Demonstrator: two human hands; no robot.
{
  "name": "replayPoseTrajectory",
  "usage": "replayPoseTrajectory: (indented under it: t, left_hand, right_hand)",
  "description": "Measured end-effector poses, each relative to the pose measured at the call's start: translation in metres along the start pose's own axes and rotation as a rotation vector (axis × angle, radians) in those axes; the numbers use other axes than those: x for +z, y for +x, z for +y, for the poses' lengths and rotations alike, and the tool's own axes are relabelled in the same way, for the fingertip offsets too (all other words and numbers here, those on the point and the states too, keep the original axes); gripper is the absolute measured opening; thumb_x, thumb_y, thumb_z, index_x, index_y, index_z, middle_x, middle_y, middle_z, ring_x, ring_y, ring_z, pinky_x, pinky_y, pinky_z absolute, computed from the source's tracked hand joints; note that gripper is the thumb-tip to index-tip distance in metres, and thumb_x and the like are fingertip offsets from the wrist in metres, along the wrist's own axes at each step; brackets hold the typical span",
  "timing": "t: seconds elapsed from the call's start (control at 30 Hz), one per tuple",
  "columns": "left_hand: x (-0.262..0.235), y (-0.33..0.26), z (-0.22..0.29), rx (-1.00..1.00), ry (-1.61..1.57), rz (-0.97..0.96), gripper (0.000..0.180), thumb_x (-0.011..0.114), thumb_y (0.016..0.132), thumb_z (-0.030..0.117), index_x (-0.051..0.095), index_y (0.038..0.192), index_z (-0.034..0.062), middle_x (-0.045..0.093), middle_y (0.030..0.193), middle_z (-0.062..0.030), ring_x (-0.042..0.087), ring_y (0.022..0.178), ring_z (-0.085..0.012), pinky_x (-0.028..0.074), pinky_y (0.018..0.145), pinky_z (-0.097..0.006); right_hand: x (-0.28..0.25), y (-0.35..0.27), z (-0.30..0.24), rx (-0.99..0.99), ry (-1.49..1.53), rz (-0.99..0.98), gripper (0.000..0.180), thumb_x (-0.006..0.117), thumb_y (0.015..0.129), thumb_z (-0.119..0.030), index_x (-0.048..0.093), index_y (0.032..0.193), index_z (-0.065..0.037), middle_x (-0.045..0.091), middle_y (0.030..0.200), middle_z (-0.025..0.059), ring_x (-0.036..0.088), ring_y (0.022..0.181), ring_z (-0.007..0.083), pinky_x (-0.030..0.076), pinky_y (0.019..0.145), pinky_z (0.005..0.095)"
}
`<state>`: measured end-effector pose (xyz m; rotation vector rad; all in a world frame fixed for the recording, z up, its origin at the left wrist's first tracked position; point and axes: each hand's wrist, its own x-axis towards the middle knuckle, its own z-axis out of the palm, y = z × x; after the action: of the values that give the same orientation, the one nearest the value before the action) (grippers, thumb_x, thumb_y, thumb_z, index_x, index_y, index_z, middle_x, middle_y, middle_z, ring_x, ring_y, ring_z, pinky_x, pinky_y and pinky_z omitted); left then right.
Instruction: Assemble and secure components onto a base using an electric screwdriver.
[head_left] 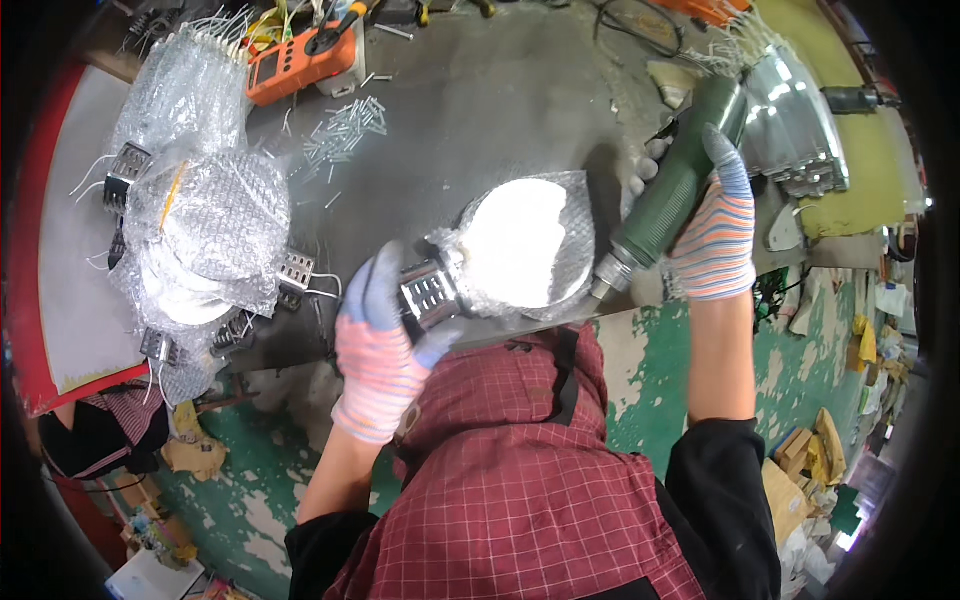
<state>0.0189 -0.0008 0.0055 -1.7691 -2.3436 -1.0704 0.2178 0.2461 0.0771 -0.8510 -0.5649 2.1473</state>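
Observation:
My left hand (378, 350), in a striped glove with grey fingertips, is closed round a slotted metal bracket (431, 296) near the table's front edge. Joined to this bracket is a bright round disc (515, 242), partly wrapped in bubble wrap (572, 215) and lying to the right of the hand. My right hand (716, 235), gloved alike, grips a green cylindrical power screwdriver (668, 195). Its silver tip slants down and left, toward the table edge, apart from the disc. The palm-side fingers of the right hand are partly hidden behind the tool.
Bubble-wrapped discs with metal brackets (210, 235) are piled at the left. Loose screws (345, 132) lie scattered behind the left hand, near an orange multimeter (302, 65). Clear tubes with white wires (795, 120) stand at the far right. The grey tabletop (480, 110) ends close to my body.

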Motion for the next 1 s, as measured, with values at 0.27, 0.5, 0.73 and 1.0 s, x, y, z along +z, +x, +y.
replayPoseTrajectory:
  t: [0.27, 0.5, 0.73, 1.0]
  left_hand:
    - [-0.017, -0.036, -0.011, -0.207, -0.084, 0.073, 0.016, 0.069, 0.088, 0.006, 0.069, 0.103, 0.003, 0.068, 0.088, -0.015, 0.064, 0.084, -0.0361, 0.051, 0.077, -0.043]
    - [-0.048, -0.081, 0.002, -0.412, -0.188, 0.277, 0.011, 0.067, 0.089, 0.005, 0.069, 0.099, 0.0038, 0.069, 0.091, -0.0137, 0.066, 0.08, -0.0291, 0.053, 0.074, -0.037]
    - [-0.035, -0.11, 0.038, -0.311, -0.342, 0.243, 0.014, 0.067, 0.089, 0.009, 0.069, 0.103, 0.0052, 0.064, 0.084, -0.009, 0.062, 0.073, -0.0227, 0.051, 0.065, -0.033]
    - [-0.047, -0.118, 0.037, -0.34, -0.395, 0.328, 0.019, 0.071, 0.085, 0.006, 0.07, 0.103, 0.0051, 0.067, 0.089, -0.0115, 0.064, 0.079, -0.0288, 0.052, 0.069, -0.037]
  right_hand:
    - [-0.064, 0.046, -0.038, -0.625, -2.035, -0.004, 0.08, 0.079, 0.08, -0.027, 0.042, 0.148, -0.005, 0.06, 0.133, 0.0209, 0.057, 0.122, 0.0369, 0.046, 0.104, 0.04]
    - [-0.015, 0.015, -0.022, -0.947, -2.438, 0.061, 0.057, 0.073, 0.083, -0.034, 0.057, 0.134, -0.012, 0.065, 0.118, 0.017, 0.061, 0.107, 0.0383, 0.05, 0.09, 0.0471]
    - [0.054, -0.02, 0.089, -1.076, -2.058, -1.219, 0.09, 0.077, 0.07, -0.051, 0.046, 0.144, -0.011, 0.061, 0.124, 0.0181, 0.054, 0.122, 0.0404, 0.035, 0.11, 0.0513]
    - [0.072, 0.0, 0.088, -0.663, -2.313, -0.897, 0.084, 0.076, 0.074, -0.049, 0.049, 0.142, -0.009, 0.062, 0.115, 0.0174, 0.057, 0.112, 0.0372, 0.042, 0.103, 0.0472]
